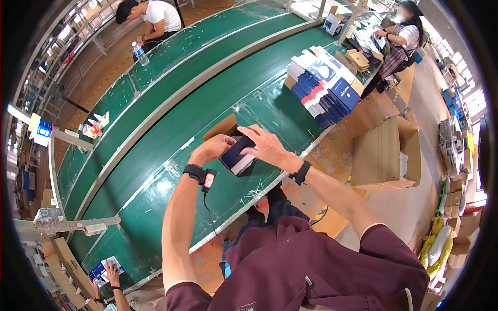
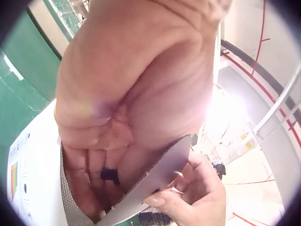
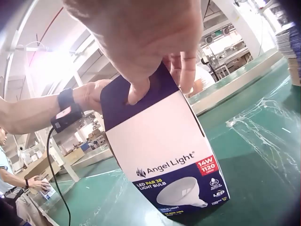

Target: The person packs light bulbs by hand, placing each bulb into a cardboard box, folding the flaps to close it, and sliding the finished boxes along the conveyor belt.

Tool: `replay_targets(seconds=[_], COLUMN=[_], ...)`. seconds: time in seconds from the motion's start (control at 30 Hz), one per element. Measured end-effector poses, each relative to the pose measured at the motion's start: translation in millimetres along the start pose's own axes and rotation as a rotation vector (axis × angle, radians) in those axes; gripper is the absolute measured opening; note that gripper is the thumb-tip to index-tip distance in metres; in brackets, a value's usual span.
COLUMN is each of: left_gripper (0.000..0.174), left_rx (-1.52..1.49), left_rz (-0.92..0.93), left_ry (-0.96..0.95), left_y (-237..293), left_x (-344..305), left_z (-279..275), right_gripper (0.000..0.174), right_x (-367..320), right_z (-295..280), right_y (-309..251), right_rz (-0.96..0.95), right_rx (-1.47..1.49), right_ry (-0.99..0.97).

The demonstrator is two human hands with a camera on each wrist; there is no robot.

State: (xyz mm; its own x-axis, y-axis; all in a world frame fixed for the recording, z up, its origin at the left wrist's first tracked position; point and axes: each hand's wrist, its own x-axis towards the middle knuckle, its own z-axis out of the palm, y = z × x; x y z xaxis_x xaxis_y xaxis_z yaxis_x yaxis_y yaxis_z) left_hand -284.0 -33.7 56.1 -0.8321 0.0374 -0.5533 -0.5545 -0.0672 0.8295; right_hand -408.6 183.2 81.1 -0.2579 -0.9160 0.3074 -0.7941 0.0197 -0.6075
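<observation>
A light bulb box (image 3: pixel 162 136), dark blue and white with a bulb picture, stands slightly tilted over the green bench. My right hand (image 1: pixel 265 149) grips its upper edge, thumb on the printed face and fingers on the far side. At the box's open top is my left hand (image 1: pixel 211 149). In the left wrist view, the fingers of the left hand (image 2: pixel 131 84) reach down between the box walls; a small dark patch shows among them, and I cannot tell whether they hold anything. Just behind the hands a brown cardboard flap (image 1: pixel 222 127) sticks up.
Flattened printed boxes (image 1: pixel 324 90) are stacked on the bench to the right. A large open carton (image 1: pixel 384 155) stands on the floor beside the bench. A metal rail (image 1: pixel 181 96) runs along the bench (image 1: pixel 155 186). Other people work at the far side and lower left.
</observation>
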Motion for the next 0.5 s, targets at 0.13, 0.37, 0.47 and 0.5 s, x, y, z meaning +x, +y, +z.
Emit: replay_targets(seconds=[0.13,0.37,0.47,0.5], left_gripper=[0.023,0.018,0.014,0.016], left_rx=[0.308,0.244,0.107,0.083], left_rz=[-0.086,-0.068,-0.11,-0.123], left_ry=[0.018,-0.211,-0.101,-0.101], left_y=[13,-46,-9,-12], left_x=[4,50,23,23], left_z=[11,-3,18,18], right_gripper=[0.096,0.107,0.094,0.094], right_x=[-4,-15,-32,-35], right_z=[-4,-16,11,19], right_y=[2,-6,6,9], right_rz=[-0.199,-0.272,-0.312,-0.288], right_rx=[0.021,-0.18,-0.159,-0.147], right_ry=[-0.102,-0.111,0.124,0.16])
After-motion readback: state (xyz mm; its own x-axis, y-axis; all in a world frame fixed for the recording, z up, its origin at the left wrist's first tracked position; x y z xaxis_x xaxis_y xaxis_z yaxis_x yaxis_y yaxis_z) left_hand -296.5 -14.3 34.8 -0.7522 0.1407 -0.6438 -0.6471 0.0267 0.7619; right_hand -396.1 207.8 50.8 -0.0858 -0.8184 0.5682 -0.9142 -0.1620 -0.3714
